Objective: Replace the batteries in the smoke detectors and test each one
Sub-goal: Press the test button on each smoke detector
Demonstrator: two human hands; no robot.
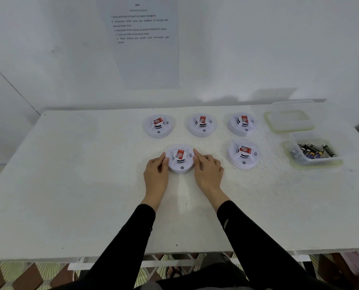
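Note:
Several white round smoke detectors with red labels lie on the white table (70, 185). The nearest detector (180, 162) sits between my hands. My left hand (156, 173) grips its left rim with thumb and fingers. My right hand (208, 170) holds its right rim, index finger stretched along the edge. Three detectors stand in a far row: left (158, 126), middle (202, 124), right (242, 124). Another detector (243, 154) lies to the right of my hands. A clear tub (295, 162) at the right holds several batteries (314, 151).
The tub's lid (289, 121) lies behind it at the far right. A printed instruction sheet (145, 38) hangs on the wall behind the table. The table's near edge runs just above my lap; patterned floor shows below.

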